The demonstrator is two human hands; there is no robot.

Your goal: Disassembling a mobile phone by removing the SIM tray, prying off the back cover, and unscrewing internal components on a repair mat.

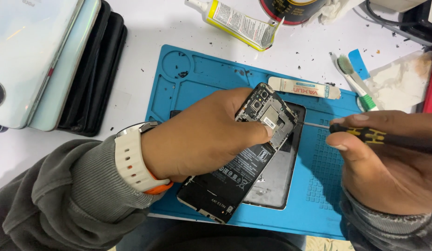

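Your left hand (202,135) is wrapped around an opened phone (244,158), thumb pressing its upper board, tilting it over a grey back cover (279,186) on the blue work mat (318,195). Your right hand (388,162) is closed on a black screwdriver (378,137), tip at the phone's top edge, possibly touching. Farther off on the white table (141,51): white pry tool (303,88), toothbrush (358,81), glue tube (239,23), stacked phones (34,60).
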